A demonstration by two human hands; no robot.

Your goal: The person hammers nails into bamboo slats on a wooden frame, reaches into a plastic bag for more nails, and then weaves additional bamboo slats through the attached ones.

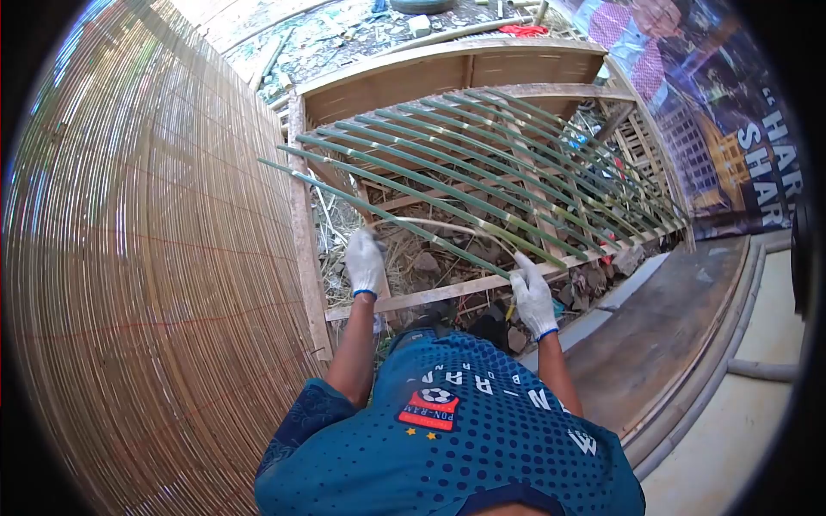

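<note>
A thin, pale bamboo strip (447, 223) bows upward between my two gloved hands. My left hand (366, 265), in a white knit glove with a blue cuff, is closed on the strip's left end; its fingertips are slightly blurred. The other end sits in the closed fingers of my right hand (533, 297), gloved the same way. Behind the strip, green bamboo slats (430, 185) lie slantwise, side by side, across a wooden frame (413, 297). The nearest slat (404, 225) passes between my hands, and its lower end rests close to my right hand.
A tall screen of thin bamboo sticks (163, 284) stands at left. To the right are a brown board (680, 318), bamboo poles (718, 378) and a printed banner (714, 112). Stones and straw (422, 262) cover the ground under the frame. A tyre (422, 5) lies at the back.
</note>
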